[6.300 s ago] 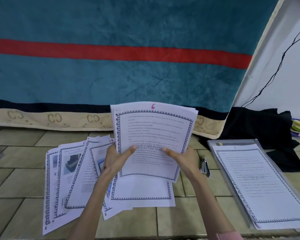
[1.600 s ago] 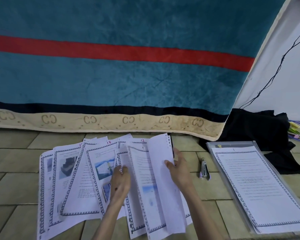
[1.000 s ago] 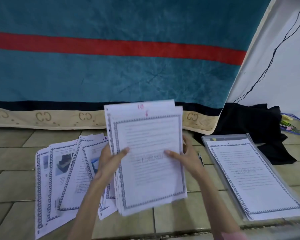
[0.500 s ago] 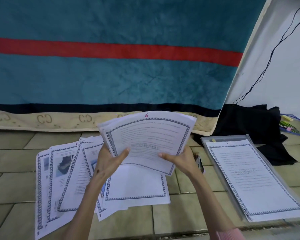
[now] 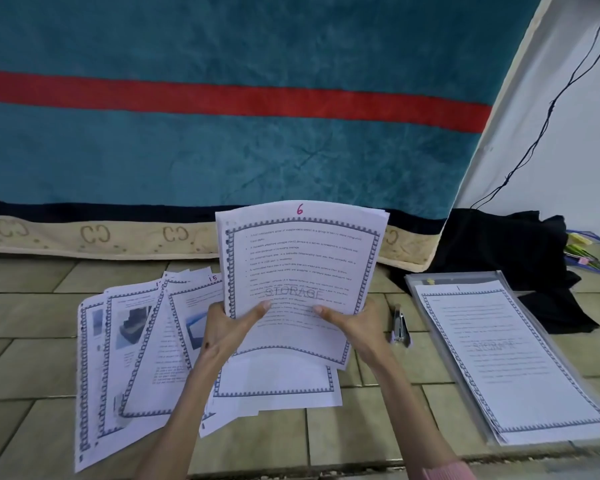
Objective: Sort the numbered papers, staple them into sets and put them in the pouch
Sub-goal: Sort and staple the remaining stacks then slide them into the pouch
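Holding the stack (image 5: pixel 300 271) upright at centre frame, my left hand (image 5: pixel 227 332) and right hand (image 5: pixel 355 325) each pinch a lower corner, page 6 facing me. I judge the sheets could slip or fan out of order, since only thumbs pin the bowed front. Loose pages (image 5: pixel 136 351) overlap on the floor at lower left and could get mixed in. Right of centre lies the stapler (image 5: pixel 400 326); beyond it the pouch (image 5: pixel 499 355) carries page 1.

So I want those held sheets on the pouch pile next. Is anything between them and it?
Only the stapler, lying on the floor tiles between the held stack and the pouch. Lifted across above it, nothing visible blocks the way.
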The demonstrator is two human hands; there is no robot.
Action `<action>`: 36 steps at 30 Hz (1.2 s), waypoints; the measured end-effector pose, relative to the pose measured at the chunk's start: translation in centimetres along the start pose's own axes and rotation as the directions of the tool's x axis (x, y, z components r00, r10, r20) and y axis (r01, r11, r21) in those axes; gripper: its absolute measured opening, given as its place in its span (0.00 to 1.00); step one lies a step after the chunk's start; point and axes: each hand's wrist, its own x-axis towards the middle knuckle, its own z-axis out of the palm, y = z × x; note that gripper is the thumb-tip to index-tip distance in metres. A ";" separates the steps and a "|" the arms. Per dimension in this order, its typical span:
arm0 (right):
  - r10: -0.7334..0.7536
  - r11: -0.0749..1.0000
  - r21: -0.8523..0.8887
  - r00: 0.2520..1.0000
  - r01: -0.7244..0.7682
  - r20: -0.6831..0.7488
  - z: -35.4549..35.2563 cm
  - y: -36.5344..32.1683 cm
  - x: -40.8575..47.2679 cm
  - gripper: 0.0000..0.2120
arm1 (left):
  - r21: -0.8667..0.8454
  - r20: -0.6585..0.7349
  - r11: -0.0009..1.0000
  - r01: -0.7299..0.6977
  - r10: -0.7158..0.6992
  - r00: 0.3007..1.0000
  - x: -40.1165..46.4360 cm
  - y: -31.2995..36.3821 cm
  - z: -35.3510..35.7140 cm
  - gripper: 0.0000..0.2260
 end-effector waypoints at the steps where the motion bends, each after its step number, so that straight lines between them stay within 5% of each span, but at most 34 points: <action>1: 0.006 1.000 0.012 1.000 -0.006 0.000 0.0 0.0 0.0 0.14 | -0.007 -0.003 1.000 0.003 -0.003 1.000 -0.2 0.2 0.1 0.07; 13: 0.088 0.996 -0.002 0.996 -0.088 -0.020 -0.1 0.8 0.4 0.11 | 0.010 0.033 0.994 0.106 -0.107 0.994 -0.2 -0.4 0.4 0.10; 16: 0.143 0.989 -0.037 0.989 -0.142 0.025 -1.3 0.4 0.7 0.11 | 0.082 0.254 0.977 0.197 -0.212 0.944 1.1 0.0 -1.0 0.16; 18: 0.209 0.976 -0.079 0.975 -0.203 0.073 -2.2 0.4 0.4 0.12 | -0.044 0.382 0.955 0.293 -0.255 0.888 2.1 0.4 -1.4 0.26; 21: 0.328 0.939 -0.142 0.938 -0.312 0.111 -2.9 1.3 -0.4 0.15 | -0.261 0.351 0.867 0.425 -0.325 0.878 3.3 0.5 -0.2 0.15; 25: 0.385 0.915 -0.155 0.921 -0.372 0.065 -3.3 2.9 -1.2 0.29 | -0.125 0.309 0.912 0.391 -0.339 0.889 3.5 -0.5 1.1 0.16; 29: 0.424 0.905 -0.095 0.899 -0.415 0.114 -3.9 3.4 -1.6 0.17 | -0.131 0.302 0.918 0.375 -0.323 0.897 3.4 -1.0 1.7 0.15; 36: 0.402 0.915 -0.027 0.903 -0.403 0.148 -4.3 3.3 -1.4 0.26 | -0.169 0.344 0.911 0.375 -0.302 0.889 3.2 -0.4 1.9 0.06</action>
